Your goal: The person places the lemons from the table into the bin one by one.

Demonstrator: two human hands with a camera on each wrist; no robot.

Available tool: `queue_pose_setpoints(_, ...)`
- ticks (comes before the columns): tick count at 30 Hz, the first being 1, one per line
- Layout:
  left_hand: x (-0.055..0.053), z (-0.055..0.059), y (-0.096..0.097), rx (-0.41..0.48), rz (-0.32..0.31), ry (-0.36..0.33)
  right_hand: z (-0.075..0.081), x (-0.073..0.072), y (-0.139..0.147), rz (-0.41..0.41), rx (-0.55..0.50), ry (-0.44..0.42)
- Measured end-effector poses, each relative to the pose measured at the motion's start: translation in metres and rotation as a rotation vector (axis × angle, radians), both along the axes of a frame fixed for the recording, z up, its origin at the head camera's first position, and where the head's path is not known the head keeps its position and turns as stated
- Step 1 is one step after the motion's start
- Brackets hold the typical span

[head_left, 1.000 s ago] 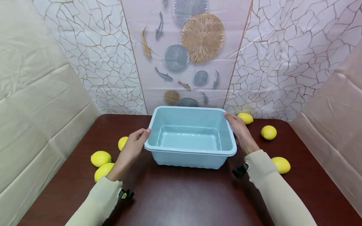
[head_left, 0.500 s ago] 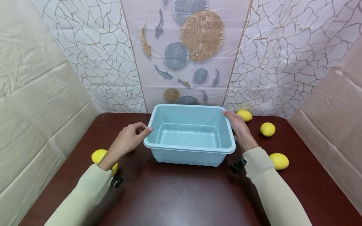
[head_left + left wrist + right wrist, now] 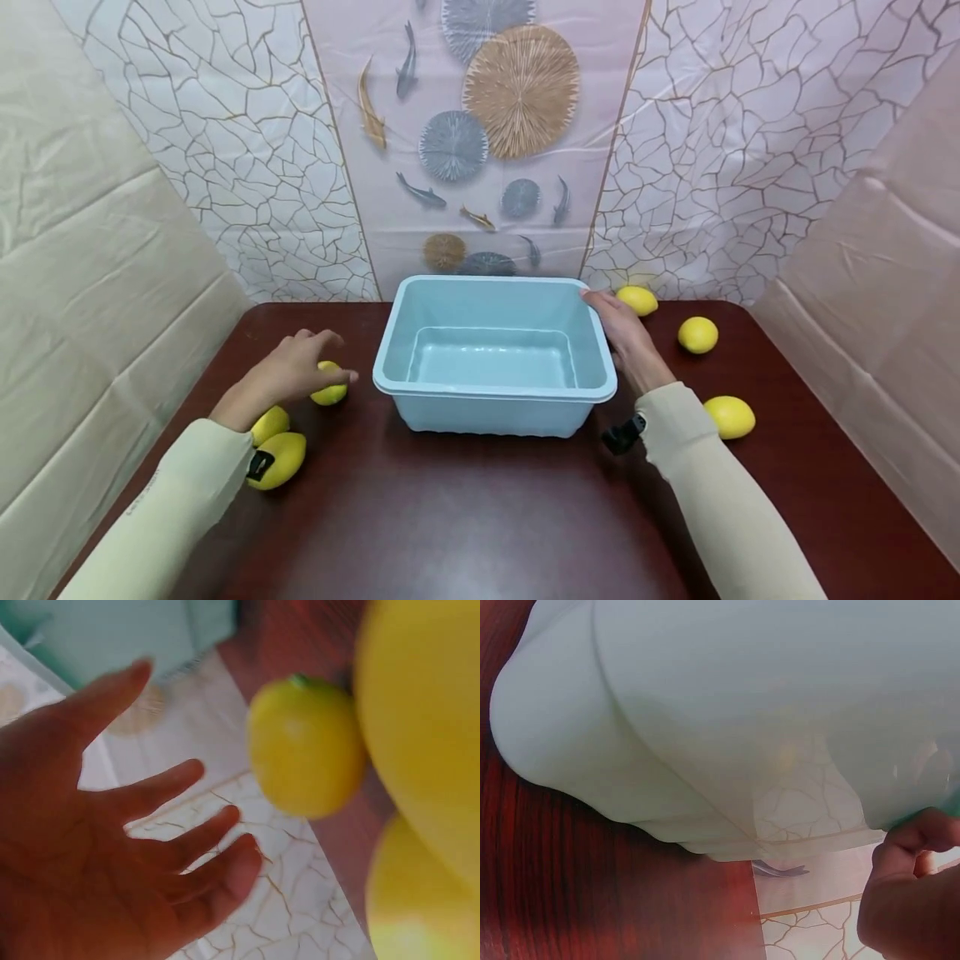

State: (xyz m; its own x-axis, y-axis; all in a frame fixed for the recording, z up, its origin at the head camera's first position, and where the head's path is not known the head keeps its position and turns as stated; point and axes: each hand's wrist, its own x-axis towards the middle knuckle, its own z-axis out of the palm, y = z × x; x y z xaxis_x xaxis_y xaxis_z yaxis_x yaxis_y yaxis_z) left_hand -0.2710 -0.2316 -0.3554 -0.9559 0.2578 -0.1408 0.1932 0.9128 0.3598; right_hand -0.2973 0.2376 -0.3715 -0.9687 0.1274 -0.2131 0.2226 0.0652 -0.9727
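Watching remotely, I see the left hand (image 3: 288,371) has released the tub (image 3: 495,414) and hangs, fingers spread, near a lemon (image 3: 328,395) left of it (empty, plainly). The right hand (image 3: 622,333) still grips the tub's right side, so steadying it seems one hand's job.

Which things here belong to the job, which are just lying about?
Job:
tub, held by the right hand
lemon near the left hand
probably the other five lemons

Just there, as setting:
table
patterned backdrop
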Motion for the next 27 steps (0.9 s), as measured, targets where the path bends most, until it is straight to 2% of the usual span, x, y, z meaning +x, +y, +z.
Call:
queue_pose_setpoints(3,-0.006,-0.004,-0.006,-0.096,-0.004,-0.097,0.000,-0.001,0.000,0.002,0.007,0.003)
queue_pose_setpoints(5,-0.008,-0.006,-0.007,-0.121,-0.001,-0.140,0.000,0.000,-0.001,0.002,0.017,0.004)
queue_pose_setpoints(15,-0.012,-0.006,-0.011,-0.116,-0.065,-0.159,-0.001,-0.001,-0.001,0.000,0.020,0.017)
queue_pose_setpoints(22,-0.018,-0.009,-0.013,-0.123,-0.065,-0.210,-0.001,0.001,0.002,0.036,0.048,0.031)
queue_pose_setpoints(27,-0.019,-0.013,-0.016,-0.173,-0.075,-0.270,-0.002,0.000,0.002,0.049,0.063,0.042)
